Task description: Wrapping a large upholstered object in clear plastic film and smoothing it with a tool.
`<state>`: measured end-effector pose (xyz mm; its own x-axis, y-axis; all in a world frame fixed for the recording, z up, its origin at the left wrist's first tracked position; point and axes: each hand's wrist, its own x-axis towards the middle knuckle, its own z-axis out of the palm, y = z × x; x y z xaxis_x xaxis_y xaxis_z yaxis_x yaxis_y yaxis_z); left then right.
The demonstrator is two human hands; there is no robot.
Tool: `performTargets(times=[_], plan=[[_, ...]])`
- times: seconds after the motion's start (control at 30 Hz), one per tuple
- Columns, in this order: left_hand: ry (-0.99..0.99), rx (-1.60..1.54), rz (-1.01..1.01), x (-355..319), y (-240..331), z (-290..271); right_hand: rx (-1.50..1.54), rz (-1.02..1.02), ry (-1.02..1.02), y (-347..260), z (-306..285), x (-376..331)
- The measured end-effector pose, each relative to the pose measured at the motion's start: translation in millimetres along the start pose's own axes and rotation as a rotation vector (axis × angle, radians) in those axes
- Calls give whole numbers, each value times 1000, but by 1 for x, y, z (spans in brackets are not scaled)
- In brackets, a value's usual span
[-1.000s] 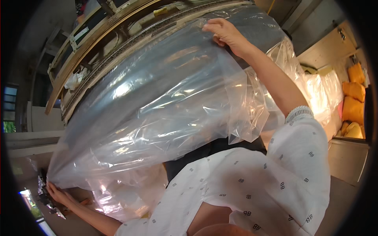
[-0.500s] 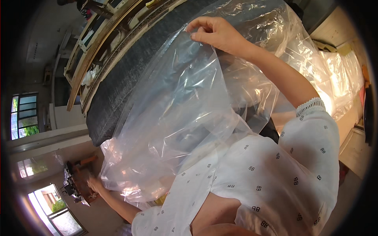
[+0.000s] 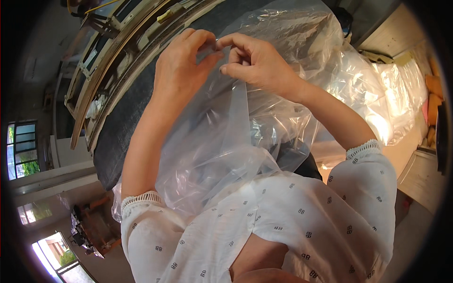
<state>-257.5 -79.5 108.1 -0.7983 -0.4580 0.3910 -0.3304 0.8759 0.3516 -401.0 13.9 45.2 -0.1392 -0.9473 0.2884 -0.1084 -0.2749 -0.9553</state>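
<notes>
A large sheet of clear plastic film [image 3: 207, 122] spreads in loose folds from the far middle down to my lap. My right hand [image 3: 264, 63] is at its upper part, fingers curled around the film, which hangs down below them. Beside it, my left hand [image 3: 184, 61] is raised with bent fingers. A gap shows between its thumb and forefinger, and its fingertips nearly meet those of my right hand. Whether the left fingertips touch the film is hard to make out. Dark material [image 3: 118, 146] lies under and beyond the film.
Behind the dark material runs a long wooden frame [image 3: 87, 106] with rails. More crumpled plastic [image 3: 396, 94] is heaped at the right, near a wooden panel [image 3: 420, 177]. A machine-like object [image 3: 89, 226] stands at the lower left, near a bright window [image 3: 56, 254].
My left hand has come up from the lower left to meet my right hand. My right hand has lowered slightly, and the film on the left has gathered inward.
</notes>
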Motion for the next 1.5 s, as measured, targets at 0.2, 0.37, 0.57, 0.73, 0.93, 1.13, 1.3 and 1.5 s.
performTargets(times=[0.2,0.37,0.57,0.73,0.93,1.13,1.3,1.5], plan=[[-44,-384,-109,14,-18,13,-46,36,-18,-3,-19,-3],[-145,-488,-132,23,-17,11,-40,52,-62,-1,-30,-5],[-85,-518,59,34,-28,25,50,89,-118,6,-39,-7],[58,-670,81,21,-50,58,320,327,-297,1,-65,2],[183,-1301,-124,1,-38,81,-1070,-546,-160,-41,-109,51],[720,-1727,-229,-24,-45,55,-701,-176,-120,-46,-39,62],[984,-820,-334,-97,-50,-7,-893,-352,-508,-5,-13,33],[1082,62,-330,-219,-63,-154,-944,-245,-213,-15,-46,10]])
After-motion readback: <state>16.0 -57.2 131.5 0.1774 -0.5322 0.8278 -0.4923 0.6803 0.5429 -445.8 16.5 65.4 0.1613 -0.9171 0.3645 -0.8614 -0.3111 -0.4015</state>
